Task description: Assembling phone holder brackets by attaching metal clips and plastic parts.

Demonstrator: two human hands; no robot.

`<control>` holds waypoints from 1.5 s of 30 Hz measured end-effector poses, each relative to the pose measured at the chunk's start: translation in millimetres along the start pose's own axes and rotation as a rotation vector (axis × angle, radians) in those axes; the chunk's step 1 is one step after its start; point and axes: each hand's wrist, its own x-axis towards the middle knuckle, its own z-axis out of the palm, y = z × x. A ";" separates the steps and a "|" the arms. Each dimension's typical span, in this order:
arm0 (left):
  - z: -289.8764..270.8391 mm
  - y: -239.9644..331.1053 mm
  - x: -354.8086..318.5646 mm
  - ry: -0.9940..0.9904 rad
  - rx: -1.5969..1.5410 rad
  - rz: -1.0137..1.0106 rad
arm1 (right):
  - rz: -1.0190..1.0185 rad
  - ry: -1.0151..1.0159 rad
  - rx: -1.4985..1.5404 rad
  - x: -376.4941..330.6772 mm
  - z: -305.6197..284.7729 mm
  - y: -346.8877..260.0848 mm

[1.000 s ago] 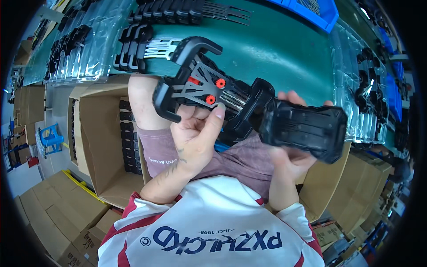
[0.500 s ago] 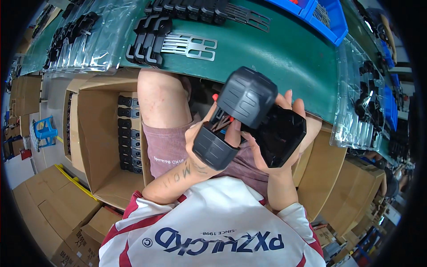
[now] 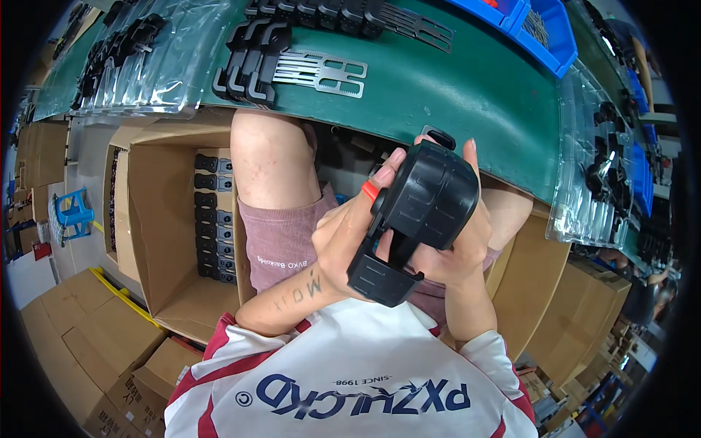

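Over my lap, both hands grip a bulky black plastic housing with ribbed outer faces and a gap between its larger upper block and smaller lower block. My left hand is closed along its left side, a red band around one finger. My right hand wraps the right side from behind, its fingers partly hidden by the housing. A small black loop sticks up at the far end. On the bench just beyond lie several black hooked parts with slotted metal plates.
The green bench runs across the front. Clear plastic trays with black parts stand at left and right. A blue bin of metal pins sits at far right. An open carton with stacked parts is beside my left leg.
The black piece that was apart in my right hand now sits together with the one in my left. The housing has turned and moved slightly right, and its inside wires are hidden.
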 end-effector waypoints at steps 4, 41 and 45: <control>-1.0 -2.9 -2.2 -0.006 0.025 0.009 | 0.006 -0.025 -0.028 5.0 -0.6 -5.3; -22.1 -30.5 23.7 -0.038 -0.926 -0.720 | 0.539 -0.296 0.324 16.4 -18.7 9.1; -24.1 -18.9 27.2 -0.168 -0.629 -0.604 | 0.371 0.054 0.438 22.5 -6.5 8.6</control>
